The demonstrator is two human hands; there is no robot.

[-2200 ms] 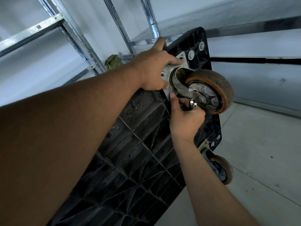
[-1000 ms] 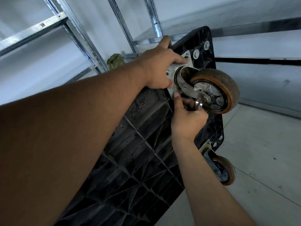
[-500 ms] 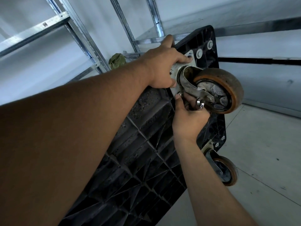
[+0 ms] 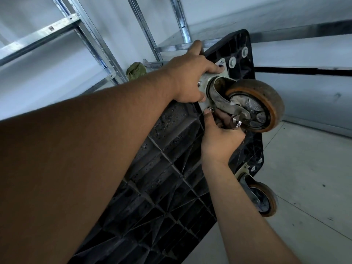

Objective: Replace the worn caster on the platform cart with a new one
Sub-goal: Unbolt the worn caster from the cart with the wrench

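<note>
Cart (image 4: 171,168) tipped up, underside out. Right hand (image 4: 219,141) curled under the worn caster (image 4: 257,105), thumb at the lower nut (image 4: 210,110); actual grip hidden. Left hand (image 4: 190,80) clamps its plate (image 4: 222,73). Looks like removal. Next: spin the nuts off while supporting the caster.

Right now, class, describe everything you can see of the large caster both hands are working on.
The worn caster has a scuffed orange-brown tyre round a grimy dark hub, in a tarnished metal fork on a pale mounting plate with bolts at its corners. It juts sideways from the ribbed underside of the tipped black cart. The left hand grips the plate; the right hand, holding a small metal tool, touches the fork.
</note>
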